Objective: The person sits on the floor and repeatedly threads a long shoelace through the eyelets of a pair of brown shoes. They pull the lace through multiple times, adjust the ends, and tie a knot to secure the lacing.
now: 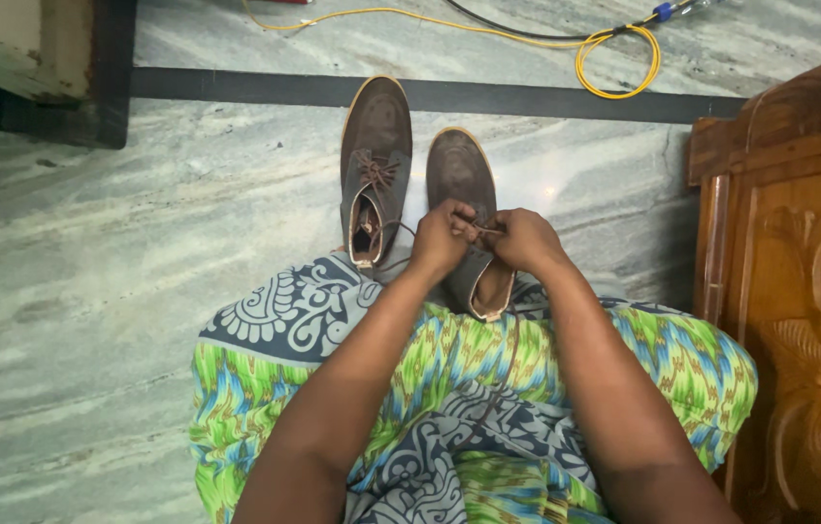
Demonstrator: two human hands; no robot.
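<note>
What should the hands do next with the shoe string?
Probably pull the lace snug. Both hands, left and right, pinch it over the right shoe, and no finished bow shows there, while the left shoe is already tied.

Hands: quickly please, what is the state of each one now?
Left hand: closed, pinching the lace of the right shoe.
Right hand: closed on the same lace.

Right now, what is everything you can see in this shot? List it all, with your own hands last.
brown suede lace-up shoes: two, brown, side by side on the floor
brown shoelace: one, pinched on the right-hand shoe
grey marble floor: one, grey with a dark strip
yellow cable: one, looped at the top
carved wooden furniture: one, brown, right edge
green patterned cloth: one, over the lap
left hand: fingers on the lace
right hand: fingers on the lace
</note>
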